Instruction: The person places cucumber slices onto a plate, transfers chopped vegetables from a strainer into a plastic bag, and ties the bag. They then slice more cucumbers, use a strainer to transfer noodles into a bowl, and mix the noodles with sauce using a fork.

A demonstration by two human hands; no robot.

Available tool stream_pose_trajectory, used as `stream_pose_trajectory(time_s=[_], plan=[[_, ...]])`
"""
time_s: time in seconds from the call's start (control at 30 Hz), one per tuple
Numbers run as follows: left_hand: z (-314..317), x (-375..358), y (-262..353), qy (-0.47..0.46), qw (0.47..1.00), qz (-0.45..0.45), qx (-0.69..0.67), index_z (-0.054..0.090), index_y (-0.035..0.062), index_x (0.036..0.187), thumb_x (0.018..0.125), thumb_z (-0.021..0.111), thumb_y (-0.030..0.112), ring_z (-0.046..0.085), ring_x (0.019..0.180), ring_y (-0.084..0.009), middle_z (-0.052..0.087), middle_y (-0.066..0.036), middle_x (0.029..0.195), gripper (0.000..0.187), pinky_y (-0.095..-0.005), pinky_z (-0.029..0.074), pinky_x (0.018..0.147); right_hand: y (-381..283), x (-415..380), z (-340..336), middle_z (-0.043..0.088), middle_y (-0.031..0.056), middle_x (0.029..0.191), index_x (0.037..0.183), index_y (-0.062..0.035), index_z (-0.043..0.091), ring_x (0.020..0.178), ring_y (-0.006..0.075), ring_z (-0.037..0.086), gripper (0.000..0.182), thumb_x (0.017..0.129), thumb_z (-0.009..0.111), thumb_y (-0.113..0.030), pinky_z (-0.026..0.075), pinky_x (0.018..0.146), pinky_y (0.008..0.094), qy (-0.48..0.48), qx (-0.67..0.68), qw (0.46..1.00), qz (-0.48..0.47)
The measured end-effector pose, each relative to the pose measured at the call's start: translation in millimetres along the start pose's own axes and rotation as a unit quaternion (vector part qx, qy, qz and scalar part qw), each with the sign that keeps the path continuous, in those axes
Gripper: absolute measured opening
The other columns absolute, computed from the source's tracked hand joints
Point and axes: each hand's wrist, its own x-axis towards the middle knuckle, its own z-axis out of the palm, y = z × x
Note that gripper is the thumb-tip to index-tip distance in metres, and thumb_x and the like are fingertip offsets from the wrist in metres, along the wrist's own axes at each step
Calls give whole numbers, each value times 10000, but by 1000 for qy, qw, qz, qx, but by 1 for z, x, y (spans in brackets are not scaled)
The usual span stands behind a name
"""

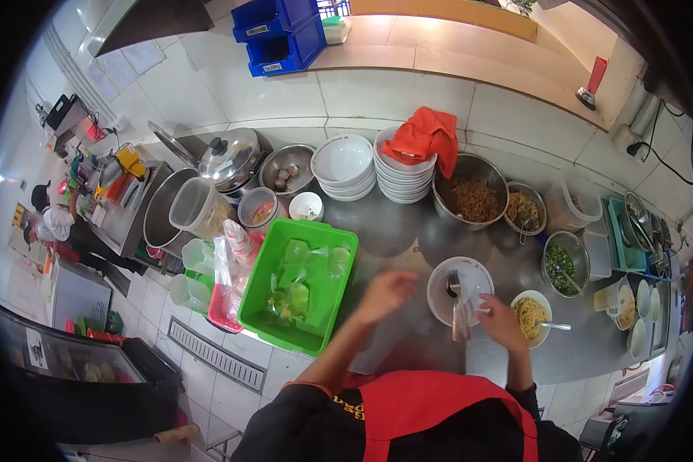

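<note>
A white bowl (439,306) stands on the steel counter in front of me, with a fork (454,282) and a spoon (460,314) lying in it, handles toward me. My left hand (391,294) is over the counter left of this bowl, fingers loosely apart and holding nothing. At the bowl's right rim is my right hand (503,323), its fingers reaching over the edge, slightly apart. Just right of that hand, a bowl of noodles (530,317) has a metal utensil handle (556,326) sticking out.
Left of my hands stands a green tub (327,308) holding knotted plastic bags. Stacked bowls (343,165), an orange cloth (423,138) and a pot of brown mince (471,196) line the wall. Chopped greens (562,266) sit at right. People (61,219) work far left.
</note>
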Motion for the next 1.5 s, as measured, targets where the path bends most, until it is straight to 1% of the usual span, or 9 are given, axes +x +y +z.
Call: stream_pose_trajectory(time_s=[0.1,0.27,0.57,0.63,0.8,0.97,1.13,1.23,1.5], plan=[[-76,6,32,226,960,-155,-61,549,46,1000,810,511,98,561,651,-116,586,-42,794,200,-237,475,576,40,-9,-30,616,132,909,1120,-33,518,745,189,606,344,791,559,-122,470,677,289,38,10,999,-28],[-142,3,-20,219,926,-305,-34,525,0,1035,852,473,133,570,648,-120,597,-61,811,232,-243,484,572,56,-20,-59,599,88,871,1109,-29,526,731,132,566,304,811,529,-90,454,677,248,78,118,990,24],[-148,4,-32,269,895,-275,226,560,-7,1007,795,547,178,611,709,-202,623,-107,858,281,-301,494,610,81,-42,-74,600,83,855,1081,-24,534,750,142,577,293,810,556,-132,458,686,261,89,144,985,23],[-151,2,-49,255,824,-137,487,587,3,980,734,609,166,602,789,-289,622,-138,899,296,-356,483,704,95,-53,-83,611,106,825,1050,-20,546,738,180,595,277,802,563,-141,464,684,279,152,52,987,18],[-145,-4,-52,265,844,-23,466,622,9,965,698,634,58,556,935,-318,601,-193,972,272,-378,438,804,143,-93,-118,618,138,699,855,-15,601,680,289,612,197,770,583,-192,484,668,351,301,-145,923,190],[-109,0,-1,303,819,-13,486,579,36,1028,740,564,15,549,885,-293,552,-158,1031,289,-347,451,737,163,-109,-108,624,131,712,957,-14,577,678,235,634,290,825,529,-268,514,594,320,45,47,908,414],[-16,17,58,277,868,133,389,561,42,994,745,492,-48,521,927,-253,530,-134,1033,273,-325,439,747,177,-87,-42,596,164,946,1262,-34,313,690,249,639,463,838,456,-154,530,495,311,134,480,847,185],[34,25,58,125,893,181,393,572,43,931,714,472,-61,543,894,-244,568,-116,961,261,-309,437,757,177,-69,-28,596,146,953,1232,-32,357,714,227,642,417,826,423,-96,541,491,285,247,461,837,163],[99,8,7,-113,988,-83,64,501,65,1150,867,486,135,525,1026,-203,553,-84,1103,292,-285,408,854,97,-78,-50,576,110,1011,1236,-50,363,763,194,637,512,729,432,-23,546,489,269,162,474,861,84]])
